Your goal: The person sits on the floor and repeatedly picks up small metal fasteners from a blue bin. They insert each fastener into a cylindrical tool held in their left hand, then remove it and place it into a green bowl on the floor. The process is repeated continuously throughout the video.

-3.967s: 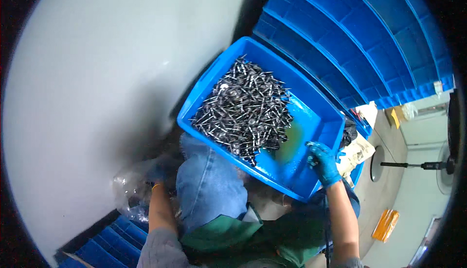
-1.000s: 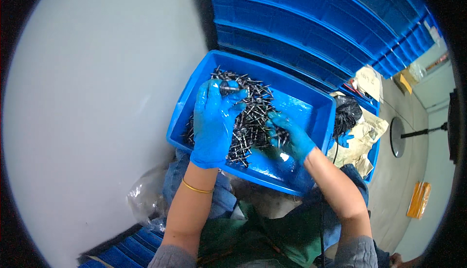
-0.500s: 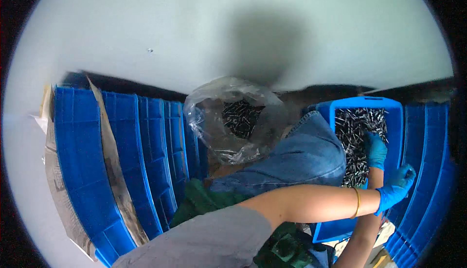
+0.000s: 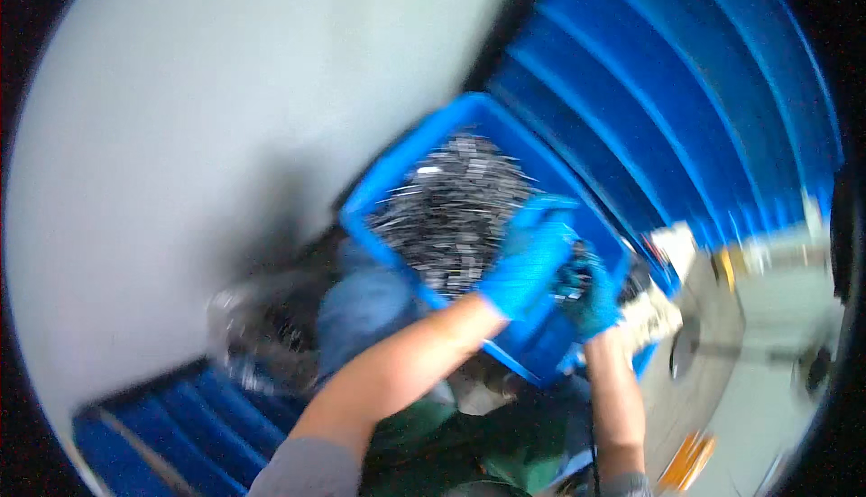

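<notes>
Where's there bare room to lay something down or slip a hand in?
Inside the blue tub, the blurred bottom looks bare between the left hand and the near rim. Outside, grey floor shows between the round stand base and orange package. Crowded: the tub's left side, heaped with metal parts, and the right hand, its grip full.

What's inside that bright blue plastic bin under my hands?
A heap of slim, dark metallic parts lies inside the bin. Your blue-gloved left hand and right hand cover some interior; the heap hides whatever's beneath.
</notes>
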A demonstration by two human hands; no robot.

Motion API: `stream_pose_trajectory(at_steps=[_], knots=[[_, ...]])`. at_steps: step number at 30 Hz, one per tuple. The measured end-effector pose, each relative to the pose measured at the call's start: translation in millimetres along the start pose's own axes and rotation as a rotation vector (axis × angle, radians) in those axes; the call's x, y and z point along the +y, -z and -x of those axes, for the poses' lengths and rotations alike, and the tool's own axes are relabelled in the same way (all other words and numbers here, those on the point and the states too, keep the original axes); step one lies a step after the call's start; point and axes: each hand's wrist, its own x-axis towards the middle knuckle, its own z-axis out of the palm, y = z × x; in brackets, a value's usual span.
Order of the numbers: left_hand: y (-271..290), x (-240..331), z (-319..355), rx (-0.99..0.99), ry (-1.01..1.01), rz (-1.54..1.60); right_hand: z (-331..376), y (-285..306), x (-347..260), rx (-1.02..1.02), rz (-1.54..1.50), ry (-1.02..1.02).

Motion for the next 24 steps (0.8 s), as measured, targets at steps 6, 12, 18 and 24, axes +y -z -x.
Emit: stream_pose_trajectory(at_steps=[6,12,18,24], knots=[[-34.0,-29.8,28.3,-0.307,0.045,-0.528,38.6,45.9,-12.6,-0.223,-0.532,-0.059],[-36.0,-41.0,40.5,-0.430,-0.131,-0.711,51.3,36.7,-12.8,-0.081,-0.502,-0.140],[-40.4,-39.7,43.4,-0.478,-0.298,-0.957,53.6,38.5,-6.3,-0.118,-0.505,-0.147],[-41.8,-41.3,41.2,-0.503,-0.438,-1.016,52.7,45.9,-4.9,-0.191,-0.469,-0.135]])
